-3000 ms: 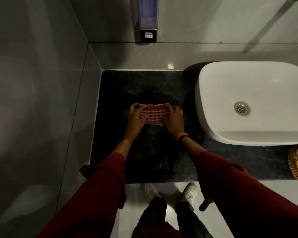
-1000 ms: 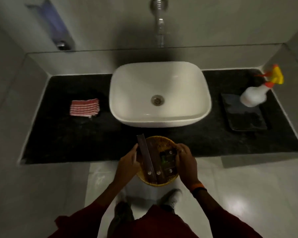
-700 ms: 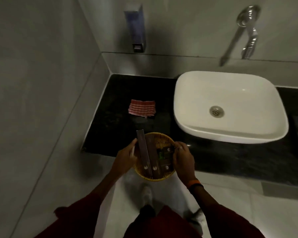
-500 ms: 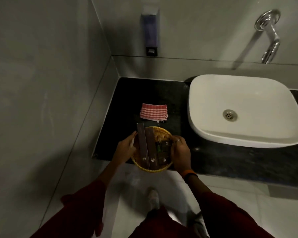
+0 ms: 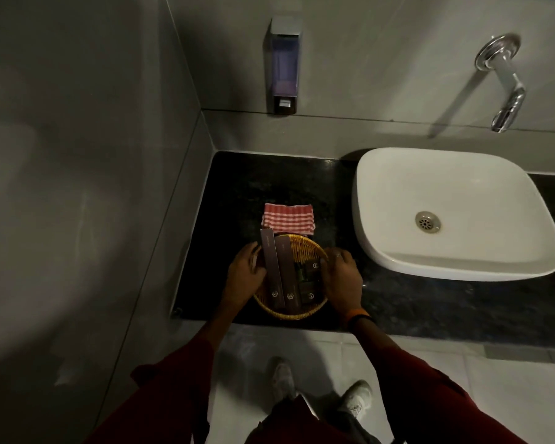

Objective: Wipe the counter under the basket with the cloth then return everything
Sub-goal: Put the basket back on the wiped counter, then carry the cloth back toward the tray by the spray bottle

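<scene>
Head view: both hands [image 5: 244,274] grip basket [image 5: 305,310] — boxes [image 5: 277,272] seemingly pointing away.

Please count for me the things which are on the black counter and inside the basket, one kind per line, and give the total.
Basket, held by left hand and right hand: 1
Long brown boxes in it: 2
Small dark packets in it: about 3, hard to separate
Checked cloth: 1
Sink: 1
Total: about 8
</scene>
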`<action>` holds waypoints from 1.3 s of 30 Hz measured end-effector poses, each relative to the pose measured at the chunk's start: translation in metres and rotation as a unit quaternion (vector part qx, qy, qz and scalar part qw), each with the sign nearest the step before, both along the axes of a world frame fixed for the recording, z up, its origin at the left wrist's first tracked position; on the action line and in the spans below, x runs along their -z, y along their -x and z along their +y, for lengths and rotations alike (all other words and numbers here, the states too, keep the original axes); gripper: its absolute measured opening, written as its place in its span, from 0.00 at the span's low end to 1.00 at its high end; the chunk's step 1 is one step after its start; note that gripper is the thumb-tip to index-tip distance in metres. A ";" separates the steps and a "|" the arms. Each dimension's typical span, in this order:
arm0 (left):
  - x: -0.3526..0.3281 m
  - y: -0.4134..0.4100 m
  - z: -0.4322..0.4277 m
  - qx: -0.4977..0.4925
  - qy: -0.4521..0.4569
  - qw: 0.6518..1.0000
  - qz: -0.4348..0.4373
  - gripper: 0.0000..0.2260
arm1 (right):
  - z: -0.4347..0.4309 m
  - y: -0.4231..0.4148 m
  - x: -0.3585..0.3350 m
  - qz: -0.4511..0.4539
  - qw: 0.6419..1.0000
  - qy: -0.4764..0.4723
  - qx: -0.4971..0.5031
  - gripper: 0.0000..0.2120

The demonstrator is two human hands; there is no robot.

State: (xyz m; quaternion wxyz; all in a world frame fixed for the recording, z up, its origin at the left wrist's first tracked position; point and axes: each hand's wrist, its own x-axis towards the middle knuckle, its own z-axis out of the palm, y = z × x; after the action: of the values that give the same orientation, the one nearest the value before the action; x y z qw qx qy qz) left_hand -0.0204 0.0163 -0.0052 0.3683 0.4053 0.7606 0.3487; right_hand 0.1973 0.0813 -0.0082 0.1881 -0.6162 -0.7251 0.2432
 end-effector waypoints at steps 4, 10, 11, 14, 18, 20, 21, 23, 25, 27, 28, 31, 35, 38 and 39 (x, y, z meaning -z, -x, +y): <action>-0.012 0.005 0.034 -0.120 -0.073 0.989 0.041 0.15 | 0.031 0.013 -0.011 0.030 0.999 -0.024 0.006 0.14; -0.015 0.035 0.135 -0.140 0.062 0.987 -0.051 0.15 | 0.102 0.048 -0.006 0.050 0.995 0.085 0.001 0.18; -0.010 0.037 0.146 -0.120 0.094 0.986 -0.061 0.16 | 0.113 0.054 -0.001 0.047 0.992 0.117 0.009 0.19; 0.002 0.033 0.166 -0.059 0.160 0.984 -0.050 0.23 | 0.134 0.070 0.015 0.080 0.974 0.204 0.059 0.20; 0.006 0.024 0.184 -0.057 0.166 0.984 -0.030 0.24 | 0.145 0.084 0.017 0.127 0.956 0.253 0.078 0.14; -0.001 0.021 0.189 -0.060 0.146 0.986 -0.053 0.23 | 0.149 0.085 0.002 0.159 0.952 0.239 0.106 0.14; -0.007 0.019 0.192 -0.057 0.123 0.989 -0.066 0.22 | 0.151 0.084 -0.009 0.184 0.949 0.224 0.123 0.14; -0.024 0.010 0.196 -0.053 0.059 0.993 -0.085 0.19 | 0.155 0.075 -0.035 0.233 0.943 0.183 0.151 0.15; -0.046 -0.010 0.201 -0.053 0.008 0.995 -0.088 0.18 | 0.158 0.055 -0.059 0.275 0.935 0.156 0.162 0.11; -0.069 -0.041 0.206 -0.046 -0.031 0.993 -0.100 0.17 | 0.160 0.023 -0.080 0.329 0.914 0.160 0.173 0.07; -0.080 -0.060 0.209 -0.034 -0.048 0.993 -0.107 0.17 | 0.161 0.002 -0.089 0.351 0.905 0.158 0.183 0.07; -0.102 -0.127 0.215 0.000 -0.065 0.989 -0.130 0.15 | 0.168 -0.074 -0.106 0.396 0.882 0.155 0.203 0.10; -0.113 -0.248 0.215 0.019 -0.055 0.988 -0.142 0.14 | 0.170 -0.206 -0.108 0.415 0.872 0.146 0.216 0.06; -0.113 -0.361 0.215 0.027 -0.053 0.986 -0.157 0.17 | 0.170 -0.313 -0.101 0.415 0.872 0.121 0.232 0.05; -0.112 -0.400 0.217 0.026 -0.056 0.985 -0.161 0.17 | 0.169 -0.348 -0.099 0.418 0.868 0.113 0.242 0.06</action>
State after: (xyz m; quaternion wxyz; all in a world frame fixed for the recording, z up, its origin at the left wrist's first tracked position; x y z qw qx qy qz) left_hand 0.3797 0.2334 0.1071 0.4716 0.3839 0.6596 0.4417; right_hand 0.5454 0.2508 0.0907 0.4562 -0.6298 -0.3744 0.5050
